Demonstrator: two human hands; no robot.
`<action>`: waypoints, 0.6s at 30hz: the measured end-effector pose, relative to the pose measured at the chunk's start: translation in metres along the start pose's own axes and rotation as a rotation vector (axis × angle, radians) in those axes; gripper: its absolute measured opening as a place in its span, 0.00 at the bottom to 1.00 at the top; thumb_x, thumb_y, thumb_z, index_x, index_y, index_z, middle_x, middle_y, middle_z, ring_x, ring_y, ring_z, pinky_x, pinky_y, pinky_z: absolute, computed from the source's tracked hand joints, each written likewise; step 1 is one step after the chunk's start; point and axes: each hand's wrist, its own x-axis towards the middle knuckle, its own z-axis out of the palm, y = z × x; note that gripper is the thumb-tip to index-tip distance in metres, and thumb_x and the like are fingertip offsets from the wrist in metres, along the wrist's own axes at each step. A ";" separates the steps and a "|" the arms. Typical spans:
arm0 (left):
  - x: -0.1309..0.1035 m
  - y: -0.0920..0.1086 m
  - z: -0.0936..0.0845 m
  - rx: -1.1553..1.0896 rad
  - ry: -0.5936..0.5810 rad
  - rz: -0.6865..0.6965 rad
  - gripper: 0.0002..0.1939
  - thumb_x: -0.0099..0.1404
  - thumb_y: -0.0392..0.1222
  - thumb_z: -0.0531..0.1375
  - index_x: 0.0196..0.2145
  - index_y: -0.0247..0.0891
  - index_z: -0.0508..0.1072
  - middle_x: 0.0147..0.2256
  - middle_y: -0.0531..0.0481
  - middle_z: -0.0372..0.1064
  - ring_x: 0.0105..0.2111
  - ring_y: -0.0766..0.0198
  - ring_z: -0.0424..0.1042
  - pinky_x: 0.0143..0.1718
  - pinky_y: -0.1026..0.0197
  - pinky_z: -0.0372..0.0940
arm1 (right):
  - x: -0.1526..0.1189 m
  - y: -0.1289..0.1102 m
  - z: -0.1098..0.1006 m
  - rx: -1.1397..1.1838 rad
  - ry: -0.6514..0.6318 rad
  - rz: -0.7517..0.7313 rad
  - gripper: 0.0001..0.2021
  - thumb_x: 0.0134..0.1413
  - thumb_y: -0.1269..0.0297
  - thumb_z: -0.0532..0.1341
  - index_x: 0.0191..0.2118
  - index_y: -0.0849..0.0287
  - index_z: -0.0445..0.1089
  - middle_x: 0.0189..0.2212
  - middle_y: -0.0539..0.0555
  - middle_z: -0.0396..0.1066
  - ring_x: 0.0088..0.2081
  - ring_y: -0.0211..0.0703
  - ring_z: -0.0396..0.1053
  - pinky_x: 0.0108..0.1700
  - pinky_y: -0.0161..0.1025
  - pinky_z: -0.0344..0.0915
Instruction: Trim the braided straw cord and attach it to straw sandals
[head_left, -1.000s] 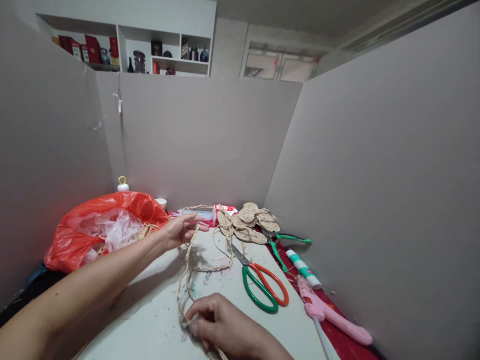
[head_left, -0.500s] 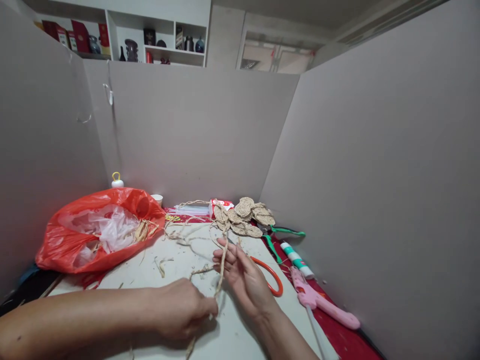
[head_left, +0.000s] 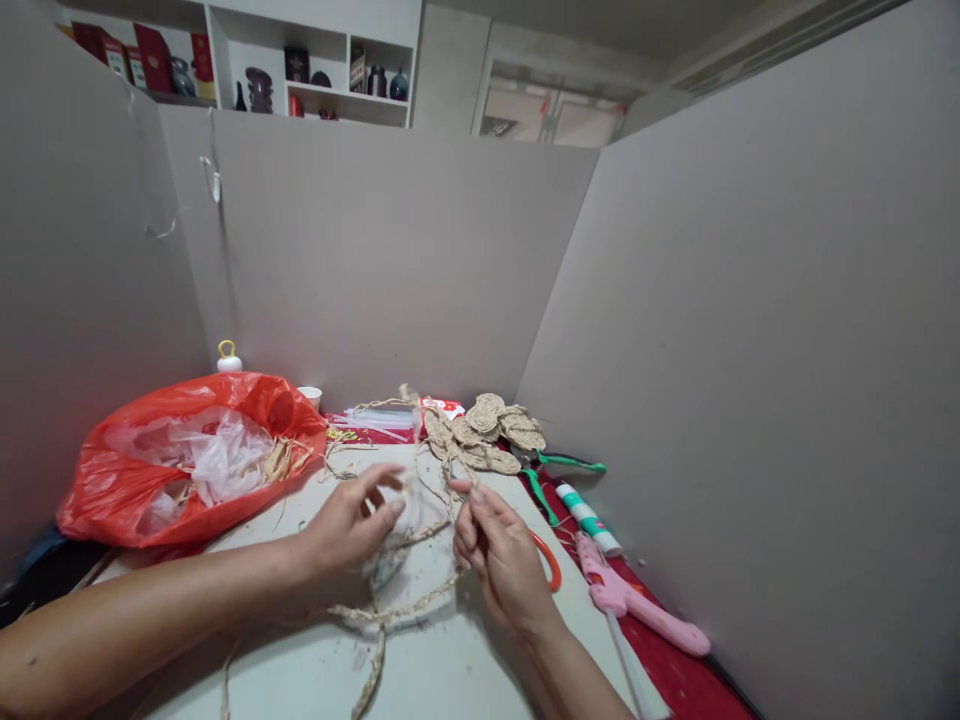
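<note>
The right hand (head_left: 502,560) hid most of the scissors (head_left: 553,565), its fingers pinching the braided cord (head_left: 409,608) above the surface (head_left: 442,670). Fingers of the left hand (head_left: 349,525) stood apart near a blurred strand (head_left: 416,425). Bare room lay nearside. The cord ran leftward, nearly crosswise.

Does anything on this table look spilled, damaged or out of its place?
Only slight untidiness: straw strands poke from the open red bag, and a few loose fibres lie outside it on the white board. I see no clear damage.
</note>
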 end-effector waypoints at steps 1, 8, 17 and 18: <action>0.010 -0.001 -0.002 -0.114 0.047 -0.062 0.25 0.63 0.46 0.56 0.57 0.39 0.59 0.49 0.40 0.66 0.36 0.64 0.69 0.36 0.62 0.64 | -0.001 0.003 0.001 -0.039 -0.056 0.031 0.17 0.53 0.50 0.60 0.41 0.59 0.68 0.15 0.41 0.56 0.15 0.28 0.46 0.19 0.29 0.49; 0.051 0.000 -0.001 -0.676 0.107 -0.314 0.22 0.62 0.47 0.57 0.51 0.35 0.62 0.44 0.37 0.68 0.25 0.67 0.72 0.25 0.65 0.65 | -0.011 0.023 0.000 -0.374 -0.619 0.327 0.20 0.53 0.48 0.58 0.37 0.64 0.71 0.14 0.45 0.60 0.15 0.27 0.53 0.20 0.29 0.48; 0.053 0.020 -0.004 -0.609 -0.242 -0.227 0.20 0.63 0.56 0.52 0.30 0.34 0.66 0.21 0.49 0.70 0.16 0.69 0.66 0.18 0.68 0.59 | -0.003 0.019 -0.001 -0.418 -0.090 -0.020 0.29 0.41 0.55 0.68 0.50 0.55 0.59 0.36 0.52 0.66 0.35 0.40 0.65 0.32 0.35 0.62; 0.050 0.026 -0.001 -0.564 -0.311 -0.205 0.20 0.63 0.57 0.52 0.28 0.35 0.65 0.20 0.51 0.68 0.16 0.70 0.65 0.19 0.68 0.59 | -0.002 0.019 -0.001 -0.417 -0.053 -0.048 0.36 0.39 0.56 0.69 0.55 0.53 0.55 0.41 0.54 0.66 0.39 0.42 0.65 0.35 0.37 0.63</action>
